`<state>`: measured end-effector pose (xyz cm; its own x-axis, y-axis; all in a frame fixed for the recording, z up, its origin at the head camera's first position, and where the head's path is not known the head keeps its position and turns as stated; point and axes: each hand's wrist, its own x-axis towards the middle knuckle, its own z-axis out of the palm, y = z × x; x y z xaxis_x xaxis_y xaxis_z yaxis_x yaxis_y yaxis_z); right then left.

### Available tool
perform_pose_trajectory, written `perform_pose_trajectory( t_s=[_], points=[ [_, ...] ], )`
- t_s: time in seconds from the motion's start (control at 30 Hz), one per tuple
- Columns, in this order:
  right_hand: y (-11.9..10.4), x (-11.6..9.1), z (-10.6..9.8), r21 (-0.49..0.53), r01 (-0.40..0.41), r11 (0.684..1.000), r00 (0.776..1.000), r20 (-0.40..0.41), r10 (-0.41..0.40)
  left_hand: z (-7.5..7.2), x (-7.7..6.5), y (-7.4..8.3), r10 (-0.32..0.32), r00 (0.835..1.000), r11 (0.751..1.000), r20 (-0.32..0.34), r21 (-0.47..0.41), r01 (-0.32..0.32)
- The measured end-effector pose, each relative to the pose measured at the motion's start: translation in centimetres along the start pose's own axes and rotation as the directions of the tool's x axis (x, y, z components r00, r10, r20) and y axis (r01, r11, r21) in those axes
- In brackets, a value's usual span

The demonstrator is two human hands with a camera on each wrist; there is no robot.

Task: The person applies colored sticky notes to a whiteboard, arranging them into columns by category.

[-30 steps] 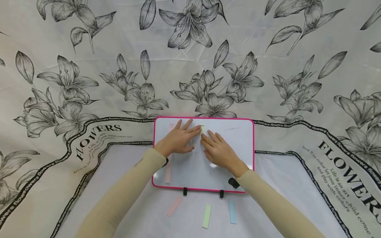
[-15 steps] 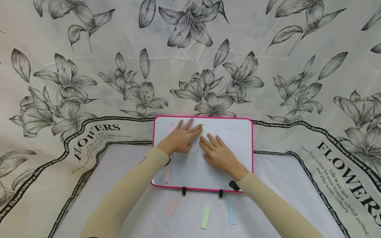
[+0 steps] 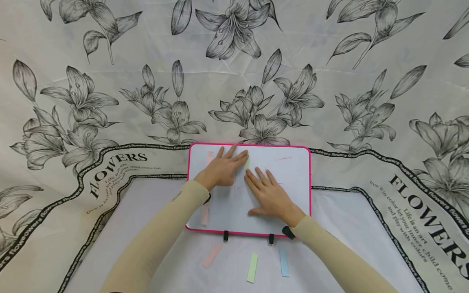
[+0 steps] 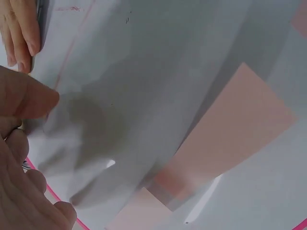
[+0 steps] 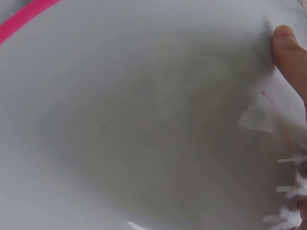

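A whiteboard [image 3: 227, 211] with a pink rim stands upright, and both hands lie against its face. My left hand [image 3: 222, 169] has its fingers spread, the index fingertip at the upper end of a pale green strip [image 3: 247, 163] on the board. Just below that strip, the fingertips of my right hand [image 3: 269, 193] touch the board, with the thumb spread out to the side. Pink strips [image 4: 230, 134] run down the board's left part, partly hidden by the left arm in the head view. My right thumb [image 5: 290, 52] shows at the right wrist view's edge.
On the white cloth before the board lie a pink strip [image 3: 211, 255], a green strip [image 3: 252, 268] and a blue strip [image 3: 284, 263]. Black feet [image 3: 225, 235] support the board's lower edge. A flower-printed cloth [image 3: 234, 81] hangs behind.
My right hand has slid a little down the board and its thumb has spread away from the fingers. More of the green strip shows. The left hand stays nearly in place, its thumb now out of sight.
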<state>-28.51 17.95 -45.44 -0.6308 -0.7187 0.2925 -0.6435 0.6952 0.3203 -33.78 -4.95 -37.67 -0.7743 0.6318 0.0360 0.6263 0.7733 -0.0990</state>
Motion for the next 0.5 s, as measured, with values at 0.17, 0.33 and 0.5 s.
perform_pose_trajectory(
  t_s=[0.17,0.33,0.5],
  points=[
    [-0.2,-0.3,0.4,0.010,-0.008,1.000,0.997,0.071,0.008,0.2,0.1,0.1,0.011,1.000,1.000,-0.024,0.011,-0.011],
    [-0.4,-0.5,0.3,0.003,-0.012,1.000,0.997,0.080,0.011,0.3,0.5,0.5,0.016,0.999,1.000,-0.029,0.000,-0.016],
    [-0.7,-0.3,0.2,0.013,-0.029,0.999,0.992,0.122,0.027,0.3,0.9,1.1,0.003,1.000,1.000,-0.012,-0.017,-0.003]
  ],
)
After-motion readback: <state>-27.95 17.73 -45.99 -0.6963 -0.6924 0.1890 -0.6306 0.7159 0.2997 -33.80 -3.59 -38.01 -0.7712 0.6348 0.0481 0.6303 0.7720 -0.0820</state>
